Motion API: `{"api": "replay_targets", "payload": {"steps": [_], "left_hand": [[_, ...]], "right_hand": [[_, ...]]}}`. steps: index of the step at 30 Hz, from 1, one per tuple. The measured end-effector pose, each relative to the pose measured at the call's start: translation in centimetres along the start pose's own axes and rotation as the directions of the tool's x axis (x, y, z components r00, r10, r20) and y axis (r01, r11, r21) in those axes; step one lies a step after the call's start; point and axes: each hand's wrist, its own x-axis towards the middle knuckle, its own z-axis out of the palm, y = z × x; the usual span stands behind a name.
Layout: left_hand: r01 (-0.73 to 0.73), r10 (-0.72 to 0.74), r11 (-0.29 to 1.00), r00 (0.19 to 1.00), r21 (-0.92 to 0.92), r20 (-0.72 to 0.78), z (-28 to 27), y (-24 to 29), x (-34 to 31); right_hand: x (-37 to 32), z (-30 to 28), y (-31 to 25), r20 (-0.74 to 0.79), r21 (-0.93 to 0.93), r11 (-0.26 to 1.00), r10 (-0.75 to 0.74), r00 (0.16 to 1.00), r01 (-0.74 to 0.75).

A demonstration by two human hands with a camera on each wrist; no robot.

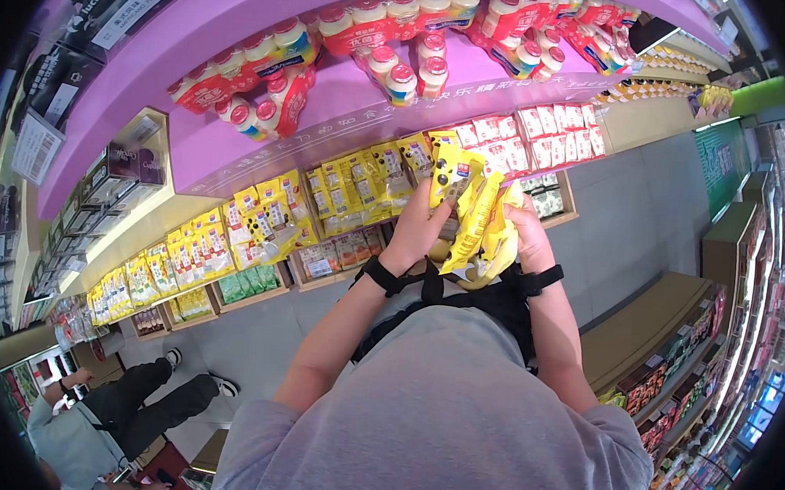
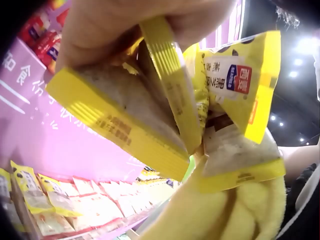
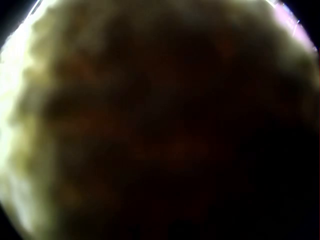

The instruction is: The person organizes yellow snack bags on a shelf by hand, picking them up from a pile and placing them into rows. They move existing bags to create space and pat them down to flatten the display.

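Note:
Several yellow snack packets point(image 1: 475, 219) with black dots are bunched in front of the person's waist. My left hand point(image 1: 416, 228) grips packets by their ends; in the left wrist view they fan out below its fingers. A fuzzy yellow plush item point(image 2: 230, 212) lies right under these packets, with its folds showing. My right hand point(image 1: 529, 238) holds the yellow bundle from the other side, its fingers curled at the plush; its fingertips are partly hidden. Blurred dark and yellowish material fills the right wrist view.
A purple shelf point(image 1: 347, 107) ahead carries red-wrapped bottle packs point(image 1: 397, 21). Beneath it, bins hold yellow packets point(image 1: 355, 189) and red-and-white packets point(image 1: 565, 134). A brown-topped display point(image 1: 639, 323) stands at the right. Another person point(image 1: 121, 417) is at lower left.

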Motion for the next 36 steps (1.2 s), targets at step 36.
{"api": "replay_targets", "payload": {"steps": [36], "left_hand": [[0.707, -0.497, 0.537, 0.706, 0.46, -0.504, -13.0, -25.4, 4.7]], "right_hand": [[-4.6, -2.0, 2.9, -0.29, 0.237, 0.955, -0.109, 0.951, 0.181]]}}
